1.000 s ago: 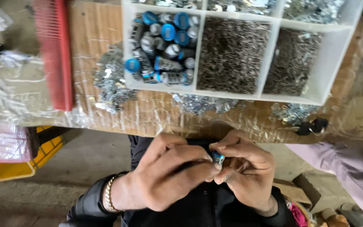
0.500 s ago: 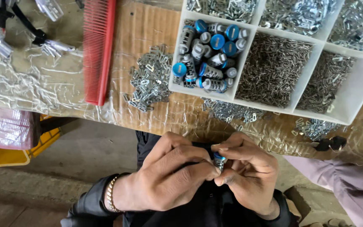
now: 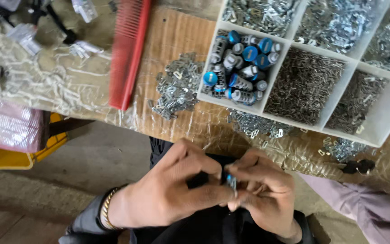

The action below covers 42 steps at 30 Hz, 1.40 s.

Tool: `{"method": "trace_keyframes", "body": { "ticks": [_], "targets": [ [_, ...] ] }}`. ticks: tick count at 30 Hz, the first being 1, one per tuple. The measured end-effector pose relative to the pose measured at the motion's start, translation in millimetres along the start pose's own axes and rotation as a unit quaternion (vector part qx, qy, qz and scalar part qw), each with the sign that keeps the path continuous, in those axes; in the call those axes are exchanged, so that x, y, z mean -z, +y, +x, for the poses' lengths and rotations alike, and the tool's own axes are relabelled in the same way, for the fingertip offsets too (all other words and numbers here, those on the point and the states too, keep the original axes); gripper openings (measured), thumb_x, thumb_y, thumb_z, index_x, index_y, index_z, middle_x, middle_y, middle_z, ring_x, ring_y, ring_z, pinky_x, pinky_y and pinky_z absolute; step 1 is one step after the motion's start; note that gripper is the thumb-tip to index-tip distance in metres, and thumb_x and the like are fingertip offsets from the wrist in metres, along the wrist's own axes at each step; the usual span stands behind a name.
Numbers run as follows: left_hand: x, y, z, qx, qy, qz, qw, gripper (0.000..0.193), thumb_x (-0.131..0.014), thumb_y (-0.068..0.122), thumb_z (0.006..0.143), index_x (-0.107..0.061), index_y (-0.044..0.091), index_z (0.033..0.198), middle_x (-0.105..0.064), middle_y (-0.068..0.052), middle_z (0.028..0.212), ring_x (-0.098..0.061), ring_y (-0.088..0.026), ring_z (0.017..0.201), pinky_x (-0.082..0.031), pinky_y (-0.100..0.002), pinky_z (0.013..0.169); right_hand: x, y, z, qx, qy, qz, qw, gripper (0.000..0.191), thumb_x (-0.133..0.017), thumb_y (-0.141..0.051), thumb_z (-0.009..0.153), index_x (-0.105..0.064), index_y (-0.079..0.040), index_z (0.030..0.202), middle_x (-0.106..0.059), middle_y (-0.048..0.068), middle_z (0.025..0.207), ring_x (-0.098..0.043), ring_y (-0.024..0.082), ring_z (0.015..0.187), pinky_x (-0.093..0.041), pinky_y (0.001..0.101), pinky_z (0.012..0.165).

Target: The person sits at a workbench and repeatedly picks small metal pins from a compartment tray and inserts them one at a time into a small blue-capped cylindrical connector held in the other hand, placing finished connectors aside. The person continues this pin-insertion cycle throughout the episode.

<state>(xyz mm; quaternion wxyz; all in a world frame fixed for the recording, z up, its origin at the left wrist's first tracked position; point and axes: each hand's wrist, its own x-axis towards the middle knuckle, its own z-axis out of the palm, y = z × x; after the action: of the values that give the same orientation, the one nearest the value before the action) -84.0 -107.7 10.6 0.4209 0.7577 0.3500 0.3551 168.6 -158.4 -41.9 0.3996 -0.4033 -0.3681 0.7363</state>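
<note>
We pinch a small metal cylinder with a blue end (image 3: 231, 181) between the fingertips of both hands, low in the view and just below the table edge. Our left hand (image 3: 168, 194), a gold-coloured chain bracelet (image 3: 106, 209) at its wrist, closes thumb and forefinger on the piece from the left; our right hand (image 3: 265, 194) curls its fingers tight on it from the right, so most of it is hidden.

Above the hands lies the cardboard-topped table under crinkled clear plastic film (image 3: 68, 86). A white plastic tray with compartments (image 3: 384, 122) sits on it: the nearest compartment holds a heap of blue-capped silver cylinders (image 3: 241, 68), the next ones hold fine dark metal pins (image 3: 304, 86), and others hold shiny stamped metal clips (image 3: 335, 22). A loose pile of bright metal clips (image 3: 174, 90) lies beside the tray, and a long red plastic comb (image 3: 129, 52) lies further left. A yellow plastic crate (image 3: 19, 156) stands under the table.
</note>
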Motion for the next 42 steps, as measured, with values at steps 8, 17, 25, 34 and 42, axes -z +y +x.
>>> {"method": "trace_keyframes", "body": {
  "ticks": [8, 17, 25, 34, 42],
  "targets": [
    [-23.7, 9.5, -13.7, 0.19, 0.061, -0.271, 0.942, 0.031, -0.086, 0.016, 0.096, -0.07, 0.009, 0.121, -0.065, -0.003, 0.108, -0.067, -0.015, 0.095, -0.057, -0.027, 0.079, 8.5, 4.4, 0.9, -0.023, -0.057, 0.101, 0.993, 0.036, -0.089, -0.014, 0.089, -0.075, 0.007, 0.115, -0.067, 0.021, 0.111, -0.072, 0.02, 0.083, -0.064, 0.0299, 0.07],
    [-23.6, -8.3, -21.6, 0.163, 0.078, 0.385, 0.905, 0.056, -0.085, 0.029, 0.085, -0.071, 0.002, 0.131, -0.052, -0.014, 0.115, -0.055, -0.032, 0.104, -0.049, -0.042, 0.087, 7.6, -7.3, -9.7, 0.038, 0.035, 0.097, 0.994, 0.039, -0.088, -0.002, 0.084, -0.072, 0.006, 0.119, -0.063, 0.019, 0.121, -0.076, 0.027, 0.09, -0.072, 0.0404, 0.07],
    [-1.2, -15.7, -27.0, 0.021, 0.092, 0.309, 0.946, 0.03, -0.081, 0.0, 0.082, -0.071, 0.002, 0.111, -0.067, -0.01, 0.11, -0.067, -0.03, 0.105, -0.059, -0.04, 0.088, 0.7, -4.2, -0.7, 0.062, 0.003, 0.111, 0.992, 0.039, -0.082, 0.007, 0.09, -0.069, 0.006, 0.126, -0.063, 0.022, 0.126, -0.075, 0.026, 0.096, -0.071, 0.0396, 0.075],
    [-49.3, 6.6, -13.4, 0.062, 0.131, -0.065, 0.987, 0.022, -0.083, -0.005, 0.089, -0.072, 0.005, 0.106, -0.071, -0.007, 0.105, -0.07, -0.022, 0.095, -0.058, -0.034, 0.084, 0.9, -4.5, 1.1, 0.068, 0.032, 0.019, 0.997, 0.035, -0.078, 0.002, 0.093, -0.065, 0.006, 0.126, -0.062, 0.023, 0.129, -0.076, 0.021, 0.097, -0.069, 0.0291, 0.075],
    [-26.2, 9.2, 27.1, 0.031, -0.039, -0.025, 0.998, 0.026, -0.084, 0.004, 0.076, -0.077, 0.004, 0.101, -0.068, -0.008, 0.095, -0.06, -0.026, 0.089, -0.054, -0.037, 0.076, 12.6, 1.6, -7.6, 0.084, 0.008, 0.022, 0.996, 0.03, -0.083, -0.001, 0.092, -0.073, 0.006, 0.119, -0.065, 0.018, 0.122, -0.075, 0.016, 0.091, -0.066, 0.0257, 0.071]
  ]
}}
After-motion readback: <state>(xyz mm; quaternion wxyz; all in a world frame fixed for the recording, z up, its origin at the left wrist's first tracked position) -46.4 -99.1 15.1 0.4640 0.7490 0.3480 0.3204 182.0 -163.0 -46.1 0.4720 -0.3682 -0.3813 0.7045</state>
